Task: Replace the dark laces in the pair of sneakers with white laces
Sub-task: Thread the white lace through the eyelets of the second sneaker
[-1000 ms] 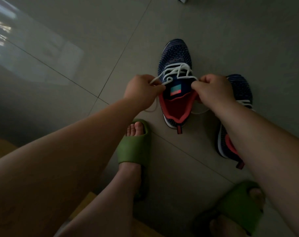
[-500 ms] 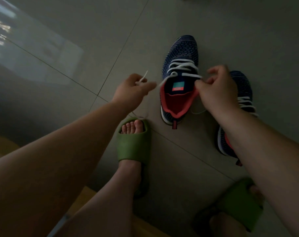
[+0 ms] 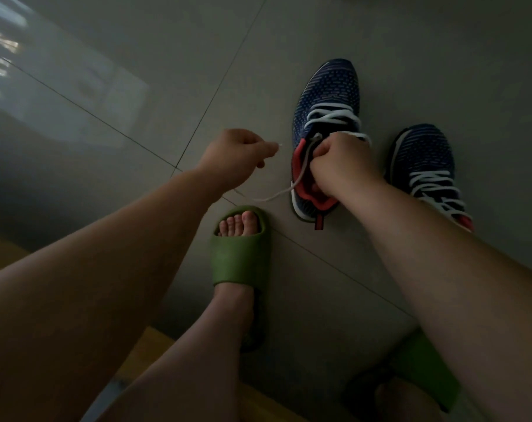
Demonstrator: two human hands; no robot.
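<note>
Right hand (image 3: 339, 166) now lower, fisted on white lace (image 3: 301, 166) at sneaker (image 3: 327, 95).

The scene is seen from one head-worn wide-angle camera, directed forward and steeply down at the grey tiled floor (image 3: 380, 300). Both forearms are seen close, the dark blue knitted sneakers (image 3: 328, 95) farther.

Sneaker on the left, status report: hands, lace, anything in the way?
Left hand pinches white lace end. Right hand grips lace at left sneaker collar. Nothing in the way.
</note>
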